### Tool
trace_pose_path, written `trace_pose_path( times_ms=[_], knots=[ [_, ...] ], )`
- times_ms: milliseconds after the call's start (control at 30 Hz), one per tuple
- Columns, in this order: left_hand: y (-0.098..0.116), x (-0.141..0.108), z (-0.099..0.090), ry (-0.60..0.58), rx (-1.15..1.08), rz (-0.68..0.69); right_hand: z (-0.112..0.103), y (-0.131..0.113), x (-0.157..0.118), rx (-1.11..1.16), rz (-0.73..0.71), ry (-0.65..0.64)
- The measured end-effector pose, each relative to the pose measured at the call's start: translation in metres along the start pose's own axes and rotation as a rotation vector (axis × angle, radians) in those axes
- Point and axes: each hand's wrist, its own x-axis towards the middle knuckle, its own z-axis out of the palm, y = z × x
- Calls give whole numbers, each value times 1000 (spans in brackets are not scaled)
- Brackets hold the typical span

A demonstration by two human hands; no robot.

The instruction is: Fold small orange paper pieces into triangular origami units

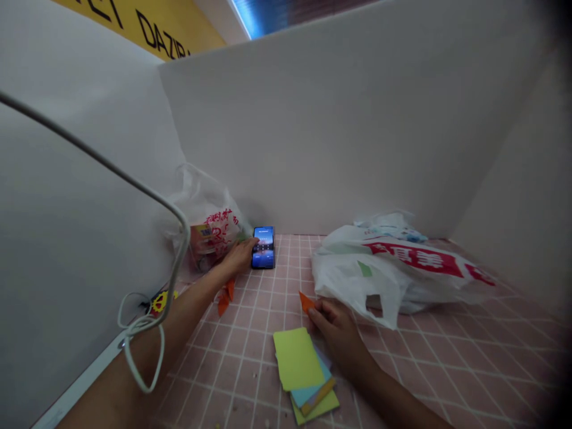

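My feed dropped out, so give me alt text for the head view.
The left hand touches a lit phone at the back of a pink gridded mat. The right hand rests by a small orange paper, coloured paper sheets and a white plastic bag.

head view, down over tabletop (pixel 402 369)

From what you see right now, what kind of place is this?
Probably a small partitioned craft desk: white boards wall in a pink gridded mat, with a stack of coloured paper and plastic bags on it.
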Motion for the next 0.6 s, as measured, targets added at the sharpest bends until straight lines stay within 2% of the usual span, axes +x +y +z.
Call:
trace_pose_path(
  times_ms=[67, 167, 333, 367, 467, 600],
  knots=[
    [9, -2, -5, 23, -36, -16, 0, 1, 0, 13, 2, 2],
    [35, -16, -13, 71, -101, -26, 1, 6, 1, 21, -7, 11],
    [98, -69, -17, 110, -247, -37, -1, 11, 1, 6, -63, -6],
    [111, -81, -17, 101, -304, -44, -1, 10, 0, -28, -91, -6],
    [140, -111, -16, 21, -670, -167, -2, 4, -7, -195, -205, -20],
    [156, -134, -12, -42, -896, -222, -1, -4, -18, -365, -332, -109]
  ],
)
